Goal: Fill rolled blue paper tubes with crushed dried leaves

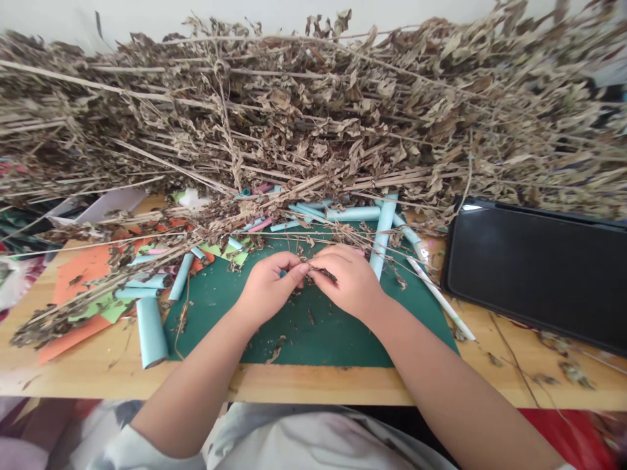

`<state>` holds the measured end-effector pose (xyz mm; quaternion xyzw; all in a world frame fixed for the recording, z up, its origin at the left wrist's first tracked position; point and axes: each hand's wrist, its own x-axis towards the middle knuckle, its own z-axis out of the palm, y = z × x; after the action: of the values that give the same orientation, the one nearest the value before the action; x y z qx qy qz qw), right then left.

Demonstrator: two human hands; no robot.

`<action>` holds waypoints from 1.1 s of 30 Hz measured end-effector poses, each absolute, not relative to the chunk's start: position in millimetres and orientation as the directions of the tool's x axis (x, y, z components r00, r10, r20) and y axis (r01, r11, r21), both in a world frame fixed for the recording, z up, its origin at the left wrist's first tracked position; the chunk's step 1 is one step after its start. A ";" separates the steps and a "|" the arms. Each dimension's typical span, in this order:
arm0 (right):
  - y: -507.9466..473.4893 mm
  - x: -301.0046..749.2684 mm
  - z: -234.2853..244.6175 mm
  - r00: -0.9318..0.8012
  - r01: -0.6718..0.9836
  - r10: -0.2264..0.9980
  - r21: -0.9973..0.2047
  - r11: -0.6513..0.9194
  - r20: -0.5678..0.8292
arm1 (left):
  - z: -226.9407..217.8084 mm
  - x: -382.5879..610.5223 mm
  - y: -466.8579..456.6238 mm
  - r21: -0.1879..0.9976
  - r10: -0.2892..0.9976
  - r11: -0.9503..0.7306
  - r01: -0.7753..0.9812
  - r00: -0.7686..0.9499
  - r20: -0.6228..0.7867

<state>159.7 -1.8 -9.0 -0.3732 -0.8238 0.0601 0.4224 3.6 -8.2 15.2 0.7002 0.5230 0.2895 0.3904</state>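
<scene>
Both hands at centre over the dark green mat (318, 336), fingertips meeting. Left hand (269, 286) has thumb and index tips drawn together in a pinch; right hand (349, 277) pinches too, thumb under curled fingers. Between them: dried plant bit (325, 271), small and brown, mostly hidden by fingers. It sits right where the two sets of fingertips touch, showing more on the right hand's side. Exact shape: cannot tell.

Loose brown crumbs (311, 318) scattered on the mat below and around the hands. Mat lies on a wooden table (313, 384), its near edge close to the table's front edge.

Large heap of dried plants (294, 111), stems and curled leaves, spans the full width beyond the hands. Thinner dried bunch (93, 294) runs down to the left over orange paper (81, 267) and light green paper (113, 311).

Light blue tubes: fat one (151, 333) at the mat's left edge, long one (384, 238) just beyond the right hand, others between hands and heap. Pink tube (259, 225) among them. White tube (443, 301) slants across the mat's right edge. Black tablet (536, 274), screen dark, on the far right.
</scene>
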 end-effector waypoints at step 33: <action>-5.8 154.2 0.5 -0.310 0.134 0.916 -0.943 0.306 0.253 | 4.5 1.9 -10.2 0.404 0.693 -0.711 0.576 0.474 0.544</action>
<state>154.2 -5.8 0.5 -0.3878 -0.6769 0.4436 0.4411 1.9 -10.2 4.5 0.8544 0.3713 0.3540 0.0824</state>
